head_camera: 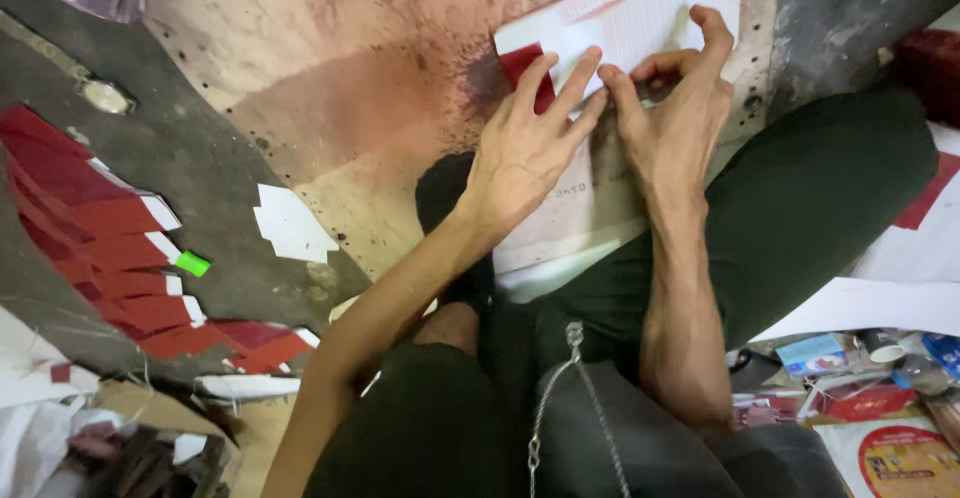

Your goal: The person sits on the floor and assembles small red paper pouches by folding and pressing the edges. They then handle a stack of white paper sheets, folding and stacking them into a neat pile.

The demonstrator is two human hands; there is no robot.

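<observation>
Head view shows a stained floor [330, 108], red folded papers [110, 248] nearby, left hand [520, 153] and right hand [680, 123] pressing white paper sheets [640, 18] flat, fingers spread.

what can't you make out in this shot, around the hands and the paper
- Head view: the red piece is mostly covered by the left hand fingers.
- What the right hand pinches is hidden by its fingertips.
- The white paper stack is cut off by the top edge.
- Small print on the sheet is too blurred to read.
</observation>
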